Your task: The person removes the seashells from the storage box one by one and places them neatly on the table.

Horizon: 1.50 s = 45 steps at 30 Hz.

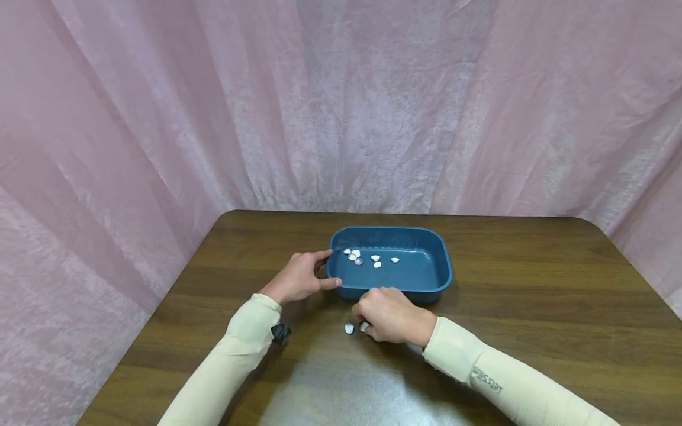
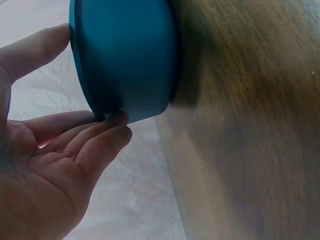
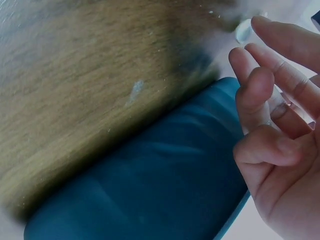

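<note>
A blue plastic basin (image 1: 426, 290) stands on the table with several small white shells (image 1: 375, 258) scattered over its left half and middle. My left hand (image 1: 301, 277) is at the basin's left end, fingers spread, thumb on the near rim. In the left wrist view its fingertips (image 2: 120, 119) touch the outer wall. Just in front of the basin, my right hand (image 1: 389, 313) reaches down and pinches a shell (image 1: 364, 326) low over the tabletop. Another shell (image 1: 348, 328) lies on the wood just left of those fingers.
The brown wooden table (image 1: 533, 284) has rounded far corners. Pink velvet curtain (image 1: 341, 118) hangs behind it and along the sides. A small black device (image 1: 280, 333) sits at the left wrist, over a pale sleeve (image 1: 234, 343).
</note>
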### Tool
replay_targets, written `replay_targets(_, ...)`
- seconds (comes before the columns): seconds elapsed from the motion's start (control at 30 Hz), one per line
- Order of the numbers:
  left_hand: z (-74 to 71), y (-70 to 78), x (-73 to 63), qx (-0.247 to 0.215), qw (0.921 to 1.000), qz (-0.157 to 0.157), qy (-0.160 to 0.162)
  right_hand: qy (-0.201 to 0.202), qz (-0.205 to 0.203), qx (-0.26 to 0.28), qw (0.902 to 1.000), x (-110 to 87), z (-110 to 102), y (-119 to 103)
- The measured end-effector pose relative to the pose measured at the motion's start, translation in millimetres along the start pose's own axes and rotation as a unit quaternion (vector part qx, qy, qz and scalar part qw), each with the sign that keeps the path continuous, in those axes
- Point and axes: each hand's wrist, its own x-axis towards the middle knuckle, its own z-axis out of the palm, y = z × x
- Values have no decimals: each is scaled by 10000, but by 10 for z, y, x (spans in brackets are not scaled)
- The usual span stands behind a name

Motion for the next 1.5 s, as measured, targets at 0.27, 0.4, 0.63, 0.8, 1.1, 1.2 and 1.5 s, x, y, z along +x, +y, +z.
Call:
replay_targets(0.27,8,5,2,-30,10000,27,11,47,-21,-30,10000,-39,-122,1)
replay_targets(0.4,5,12,3,-38,10000,76,25,184,-118,-105,9997,-50,-206,10)
replay_targets(0.63,8,-1,4,56,9999,87,55,293,-219,-237,9991,-83,-357,1)
replay_targets(0.8,10,13,-7,42,9999,106,68,332,-167,-440,9983,-76,-499,38)
replay_targets(1.1,-14,24,-11,24,10000,65,-28,21,298,-149,9994,65,-856,355)
replay_targets(1.2,-13,14,-1,37,10000,46,-31,-62,457,8,9989,134,-940,475)
replay_targets(1.5,-13,24,13,-34,9998,-144,-110,-250,873,65,9958,360,-1002,732)
